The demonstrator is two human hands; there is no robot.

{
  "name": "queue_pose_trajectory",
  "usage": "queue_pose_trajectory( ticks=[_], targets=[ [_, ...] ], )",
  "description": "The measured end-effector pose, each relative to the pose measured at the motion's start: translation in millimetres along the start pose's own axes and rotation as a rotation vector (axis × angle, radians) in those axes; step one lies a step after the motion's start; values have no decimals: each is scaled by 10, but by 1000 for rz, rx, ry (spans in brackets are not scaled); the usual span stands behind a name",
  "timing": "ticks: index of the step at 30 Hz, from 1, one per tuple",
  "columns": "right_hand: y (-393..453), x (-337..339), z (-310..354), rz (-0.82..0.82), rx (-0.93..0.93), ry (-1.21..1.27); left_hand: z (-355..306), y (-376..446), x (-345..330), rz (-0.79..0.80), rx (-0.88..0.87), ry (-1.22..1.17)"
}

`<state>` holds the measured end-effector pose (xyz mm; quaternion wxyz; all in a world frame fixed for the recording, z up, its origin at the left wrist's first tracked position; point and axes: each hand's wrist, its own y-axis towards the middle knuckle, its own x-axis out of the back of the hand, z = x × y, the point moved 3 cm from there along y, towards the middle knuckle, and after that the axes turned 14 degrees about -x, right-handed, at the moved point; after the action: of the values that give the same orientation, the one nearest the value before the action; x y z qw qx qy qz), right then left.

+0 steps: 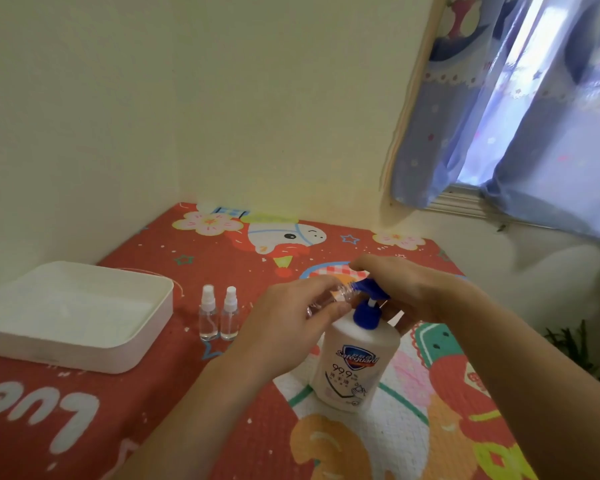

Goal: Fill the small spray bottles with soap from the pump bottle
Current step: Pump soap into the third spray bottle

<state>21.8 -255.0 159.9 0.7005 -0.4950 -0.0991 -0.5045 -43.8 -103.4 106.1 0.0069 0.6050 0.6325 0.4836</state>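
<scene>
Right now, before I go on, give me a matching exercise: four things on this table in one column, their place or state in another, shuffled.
Things:
1. pump bottle
2. open bottle
3. capped bottles
4. tray

Places or states:
a. far left on the table
b. standing side by side, right of the tray
c. held in the left hand, mouth at the blue nozzle
d. upright, right hand on its pump head

Pairs: 1-d, 2-c, 3-b, 4-a

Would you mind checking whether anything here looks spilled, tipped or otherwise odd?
Nothing stands out: the pump bottle stands upright, two capped spray bottles stand beside the white tray, and no soap shows on the cloth.
</scene>
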Motion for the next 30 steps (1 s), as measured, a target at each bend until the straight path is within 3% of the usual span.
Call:
queue_pose_trajectory(
  ticks=[7,12,18,23,27,30],
  targets=[
    [16,-94,22,-124,49,-43,42,-23,-19,-9,11,-25],
    [52,-156,85,-344,191,-353,96,-51,-64,-4,24,-19],
    [76,-186,98,-333,196,-533,118,-62,-67,1,33,-16],
    [-10,-177,84,-288,132,-374,85,-60,-50,21,48,-35],
    [-76,-80,45,-108,66,-16,31,-13,-10,-17,37,-20],
    [-48,-41,46,-67,29,-4,1,2,12,-27,31,-11]
  ],
)
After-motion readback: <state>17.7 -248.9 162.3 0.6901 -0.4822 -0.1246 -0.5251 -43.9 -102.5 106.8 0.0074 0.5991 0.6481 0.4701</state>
